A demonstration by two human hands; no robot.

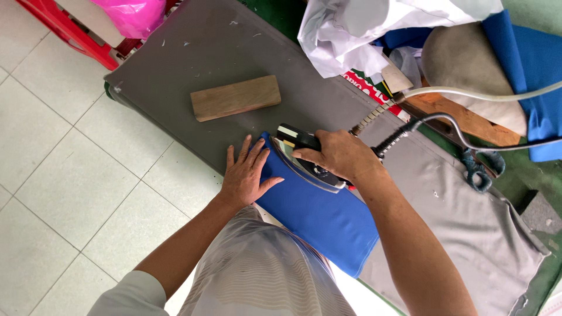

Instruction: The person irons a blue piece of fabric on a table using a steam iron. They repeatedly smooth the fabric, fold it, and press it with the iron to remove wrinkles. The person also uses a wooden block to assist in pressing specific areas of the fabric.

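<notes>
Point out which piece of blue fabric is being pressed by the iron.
The folded blue fabric at the near edge of the grey padded table, under the left hand; the other blue cloth lies untouched at the far right.

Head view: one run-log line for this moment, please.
right hand: grips iron | left hand: flat on blue cloth | wooden block: apart

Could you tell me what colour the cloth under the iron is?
Blue cloth, clearest in the head view.

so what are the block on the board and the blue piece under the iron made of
The block looks like bare, unfinished wood: tan, matte, visible grain. The blue piece looks like woven cloth, smooth and matte, draping over the table's edge. The iron shows a shiny metal sole and a dark handle, probably plastic.
</notes>
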